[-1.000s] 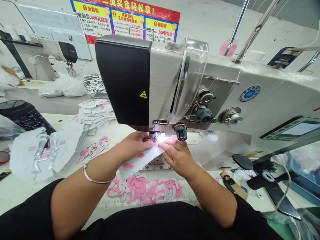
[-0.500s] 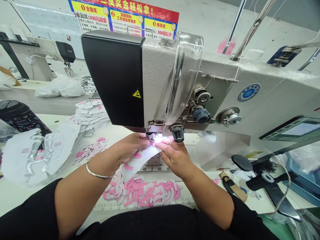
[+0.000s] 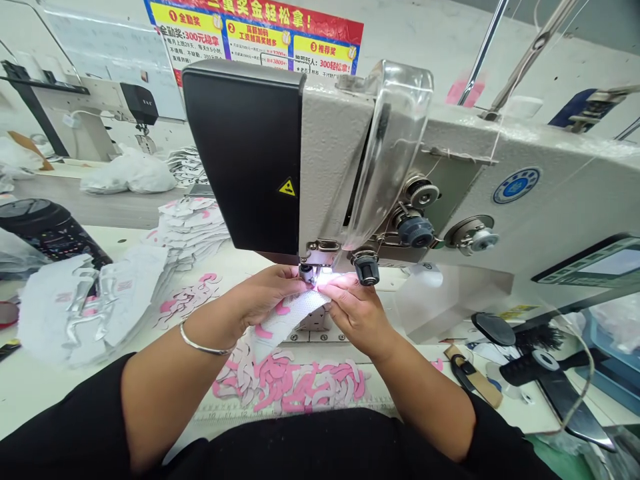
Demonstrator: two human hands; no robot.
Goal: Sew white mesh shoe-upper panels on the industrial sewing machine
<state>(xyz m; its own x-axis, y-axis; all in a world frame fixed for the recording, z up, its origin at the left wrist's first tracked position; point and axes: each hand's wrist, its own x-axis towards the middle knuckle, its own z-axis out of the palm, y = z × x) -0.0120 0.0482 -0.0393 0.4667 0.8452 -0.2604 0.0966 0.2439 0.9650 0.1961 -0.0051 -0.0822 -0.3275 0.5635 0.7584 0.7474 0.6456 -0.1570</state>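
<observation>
Under the lit needle area of a sewing machine (image 3: 327, 160), a white perforated fabric piece (image 3: 280, 330) with pink curved patches slants down toward me. My left hand (image 3: 270, 293) pinches its left edge, thumb and fingers closed close beside the presser foot (image 3: 307, 273). From the right, my right hand (image 3: 357, 310) is closed on the upper right edge, fingertips near the needle. Glare from the lamp hides the exact stitching point. Below the fabric, many loose pink and white curved pieces (image 3: 300, 383) lie heaped along the table's front edge.
At left are a stack of white pieces (image 3: 193, 227), white pieces with silver trim (image 3: 95, 307), scattered pink scraps (image 3: 187, 300) and a dark bottle (image 3: 55, 230). On the right lie a black-handled tool (image 3: 555, 387), a brush (image 3: 540, 339) and a blue bin (image 3: 615, 373).
The camera view shifts left, then back right. Both hands stay at the needle, and the fabric between them has turned slightly, its lower end swinging a little to the right.
</observation>
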